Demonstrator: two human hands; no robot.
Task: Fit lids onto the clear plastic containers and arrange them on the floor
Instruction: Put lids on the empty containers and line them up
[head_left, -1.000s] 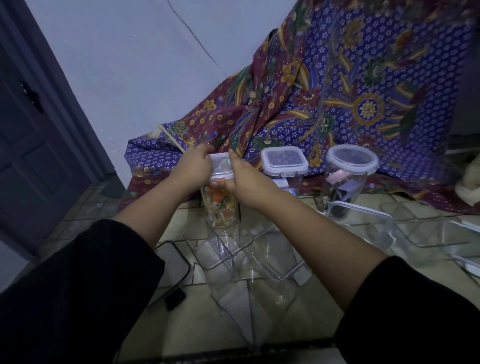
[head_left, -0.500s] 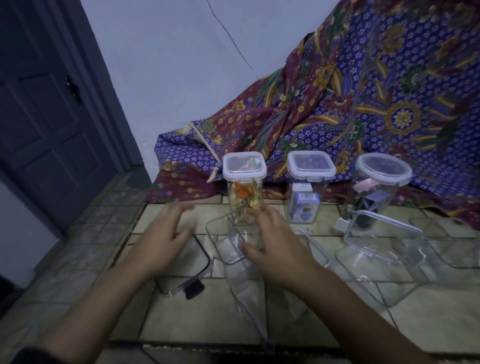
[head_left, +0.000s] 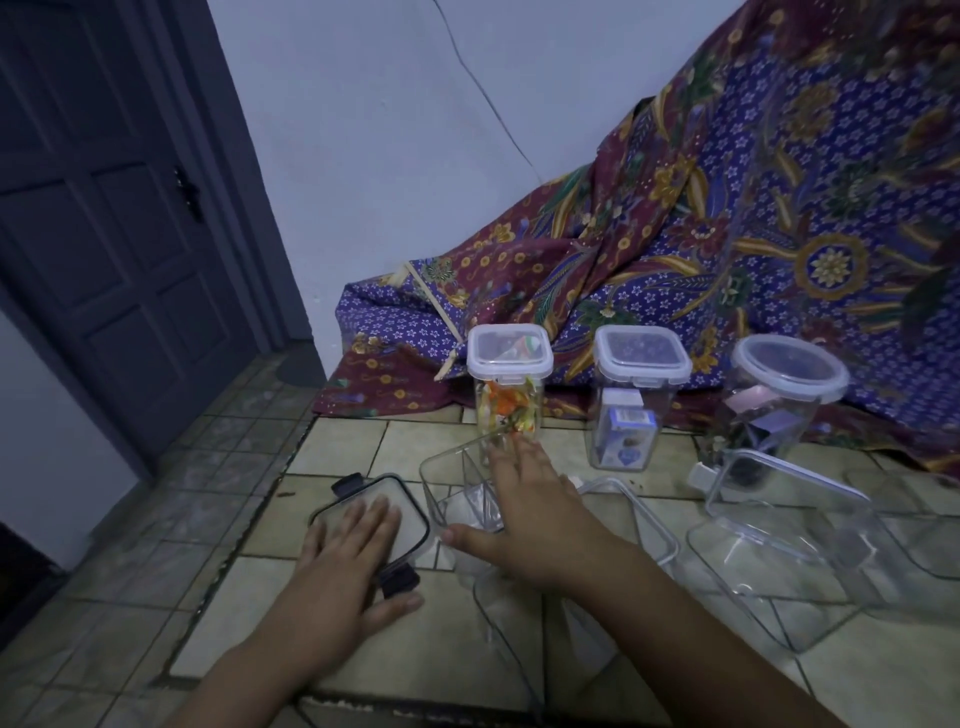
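Lid (head_left: 363, 491) flat on floor (head_left: 332, 447) under left hand (head_left: 343, 566), fingers straight, right hand (head_left: 530, 514) spread open over tub (head_left: 447, 483) beside it, neither gripping; likely light, stiff, slick plastic, so lift lid by edges.

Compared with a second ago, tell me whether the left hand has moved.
Yes. The left hand came off the colourful-filled jar, back towards the person, and rests flat on the black-clipped lid.
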